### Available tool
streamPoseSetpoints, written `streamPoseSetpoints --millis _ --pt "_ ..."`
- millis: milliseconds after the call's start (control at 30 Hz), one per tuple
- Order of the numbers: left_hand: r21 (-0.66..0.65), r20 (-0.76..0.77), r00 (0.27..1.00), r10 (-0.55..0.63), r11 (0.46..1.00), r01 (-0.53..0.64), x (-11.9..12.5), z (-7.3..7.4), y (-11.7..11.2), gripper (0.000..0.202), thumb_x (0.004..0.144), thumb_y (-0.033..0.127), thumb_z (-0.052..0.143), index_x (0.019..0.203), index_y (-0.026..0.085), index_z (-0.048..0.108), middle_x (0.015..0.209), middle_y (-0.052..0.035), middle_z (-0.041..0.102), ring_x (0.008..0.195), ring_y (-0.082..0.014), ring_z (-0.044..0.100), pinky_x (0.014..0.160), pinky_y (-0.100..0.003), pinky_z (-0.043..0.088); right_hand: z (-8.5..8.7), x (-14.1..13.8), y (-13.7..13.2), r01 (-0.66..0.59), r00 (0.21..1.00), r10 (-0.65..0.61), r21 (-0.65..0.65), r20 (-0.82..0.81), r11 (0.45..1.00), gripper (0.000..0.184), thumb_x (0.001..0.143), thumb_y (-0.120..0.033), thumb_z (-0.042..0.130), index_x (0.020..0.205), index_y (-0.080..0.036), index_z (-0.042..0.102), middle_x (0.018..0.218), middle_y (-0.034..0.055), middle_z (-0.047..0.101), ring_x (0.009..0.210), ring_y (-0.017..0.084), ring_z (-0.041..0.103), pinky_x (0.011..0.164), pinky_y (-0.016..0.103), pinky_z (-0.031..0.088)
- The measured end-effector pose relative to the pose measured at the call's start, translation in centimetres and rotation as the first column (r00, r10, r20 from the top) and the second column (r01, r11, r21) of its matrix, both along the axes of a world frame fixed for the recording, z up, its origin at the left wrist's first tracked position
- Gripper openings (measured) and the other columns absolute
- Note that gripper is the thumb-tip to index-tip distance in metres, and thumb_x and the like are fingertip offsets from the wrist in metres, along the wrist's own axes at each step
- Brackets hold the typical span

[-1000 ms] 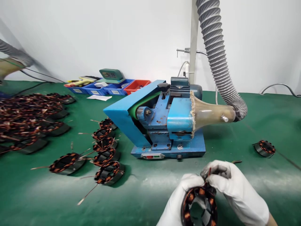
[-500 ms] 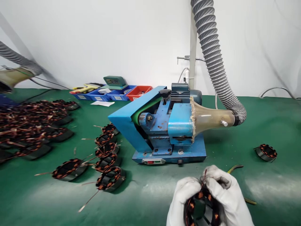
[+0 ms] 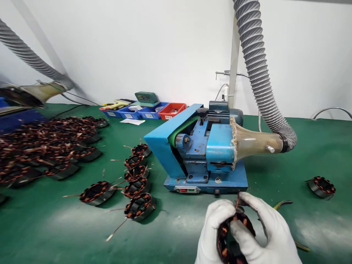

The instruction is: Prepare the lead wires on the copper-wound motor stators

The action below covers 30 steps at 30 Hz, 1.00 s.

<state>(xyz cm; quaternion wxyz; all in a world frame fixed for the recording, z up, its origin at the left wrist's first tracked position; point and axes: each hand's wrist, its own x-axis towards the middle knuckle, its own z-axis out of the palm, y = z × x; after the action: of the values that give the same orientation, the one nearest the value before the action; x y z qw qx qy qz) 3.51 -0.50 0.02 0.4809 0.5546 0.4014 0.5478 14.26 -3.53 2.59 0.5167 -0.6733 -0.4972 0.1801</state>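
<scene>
My left hand [image 3: 211,233], in a white glove, grips the left side of a ring-shaped motor stator [image 3: 223,240] with copper windings, low at the frame's bottom edge. My right hand [image 3: 271,231], gloved too, is on the same stator. Its thumb lies across the ring's opening while the index finger arches over to a short copper wire end [image 3: 237,201] standing up at the top. The remaining right fingers are hidden. Behind my right hand, pliers with yellow-green handles [image 3: 302,245] lie partly covered on the green table [image 3: 176,234].
A blue belt grinder [image 3: 189,146] with a grey suction hose [image 3: 255,55] stands ahead. Several stators [image 3: 140,207] form a row to its left, beside a large pile [image 3: 55,146]. One stator [image 3: 321,187] sits at the right. Blue bins [image 3: 150,114] and a red bin [image 3: 172,112] stand behind.
My right hand has loosened its pinch on the wire end; its thumb has moved down across the ring and its index finger has lifted. The view has swung slightly left.
</scene>
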Motion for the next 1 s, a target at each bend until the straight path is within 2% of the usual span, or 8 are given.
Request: streamPoseSetpoints --millis 100,200,367,533,700,800,900,1000 --pt "0.035 0.061 0.994 0.087 0.995 -0.089 0.4 -1.2 1.7 0.027 0.071 0.041 0.069 0.092 0.025 0.063 0.101 -0.005 0.063 0.098 -0.025 0.061 0.089 -0.04 0.052 -0.6 -0.3 2.0 -0.138 0.983 0.133 0.032 0.129 0.99 0.035 0.08 -0.04 0.058 0.109 -0.022 0.065 0.11 0.0099 0.07 0.1 0.03 0.065 0.086 0.042 0.052" --pt "0.017 0.066 0.986 0.154 0.988 -0.155 0.8 -1.8 3.6 0.036 0.066 0.033 0.073 0.099 0.024 0.061 0.106 -0.0056 0.064 0.102 -0.0245 0.061 0.093 -0.039 0.05 -0.6 -0.5 4.5 -0.246 0.949 0.244 -0.012 0.2 0.969 0.031 0.086 -0.03 0.045 0.107 -0.018 0.065 0.104 0.0107 0.072 0.093 0.026 0.068 0.082 0.037 0.054" --pt "-0.186 0.168 0.975 0.143 0.976 -0.111 1.4 -1.6 6.8 0.021 0.077 0.042 0.063 0.083 0.022 0.061 0.082 -0.0048 0.069 0.077 -0.0199 0.067 0.072 -0.033 0.057 0.0 -1.1 7.2 -0.182 0.954 0.218 -0.183 0.204 0.966 0.034 0.088 -0.028 0.037 0.1 -0.017 0.067 0.096 0.0111 0.074 0.086 0.027 0.068 0.078 0.04 0.052" --pt "-0.24 0.234 0.952 0.196 0.961 -0.138 1.6 -1.2 8.5 0.024 0.073 0.044 0.064 0.081 0.022 0.059 0.081 -0.0026 0.069 0.078 -0.0195 0.067 0.071 -0.031 0.056 0.7 -1.0 8.8 -0.205 0.95 0.255 -0.253 0.183 0.945 0.034 0.091 -0.029 0.036 0.098 -0.02 0.067 0.091 0.0095 0.074 0.082 0.027 0.068 0.074 0.039 0.051" --pt "-0.188 0.204 0.96 0.191 0.97 -0.153 2.0 -0.3 8.4 0.045 0.051 0.029 0.08 0.089 0.021 0.058 0.088 -0.0044 0.069 0.082 -0.0219 0.066 0.075 -0.033 0.055 1.8 -1.0 9.7 -0.139 0.947 0.211 -0.283 0.243 0.949 0.031 0.09 -0.027 0.04 0.088 -0.02 0.07 0.085 0.0112 0.075 0.081 0.029 0.069 0.072 0.038 0.05" --pt "-0.145 0.17 0.97 0.176 0.978 -0.152 2.0 -0.2 7.3 0.048 0.049 0.027 0.079 0.092 0.02 0.057 0.089 -0.0055 0.068 0.081 -0.0225 0.066 0.074 -0.034 0.055 1.8 -1.1 8.8 -0.127 0.948 0.198 -0.272 0.249 0.954 0.032 0.09 -0.027 0.039 0.089 -0.019 0.07 0.085 0.0113 0.075 0.08 0.029 0.07 0.071 0.037 0.05" --pt "-0.106 0.134 0.975 0.175 0.981 -0.162 1.2 -1.3 5.4 0.049 0.052 0.026 0.079 0.096 0.021 0.058 0.095 -0.0059 0.067 0.086 -0.0233 0.066 0.075 -0.034 0.055 0.6 -1.3 6.8 -0.183 0.938 0.238 -0.224 0.252 0.957 0.034 0.09 -0.029 0.037 0.096 -0.02 0.069 0.088 0.0092 0.075 0.076 0.026 0.07 0.067 0.035 0.052" --pt "-0.11 0.15 0.97 0.192 0.978 -0.177 0.3 -2.9 4.3 0.044 0.055 0.03 0.079 0.094 0.023 0.06 0.095 -0.0039 0.067 0.087 -0.023 0.065 0.076 -0.033 0.055 -0.6 -1.6 5.6 -0.163 0.937 0.191 -0.12 0.292 0.979 0.037 0.089 -0.03 0.035 0.102 -0.017 0.068 0.094 0.0116 0.074 0.083 0.027 0.07 0.073 0.037 0.053"
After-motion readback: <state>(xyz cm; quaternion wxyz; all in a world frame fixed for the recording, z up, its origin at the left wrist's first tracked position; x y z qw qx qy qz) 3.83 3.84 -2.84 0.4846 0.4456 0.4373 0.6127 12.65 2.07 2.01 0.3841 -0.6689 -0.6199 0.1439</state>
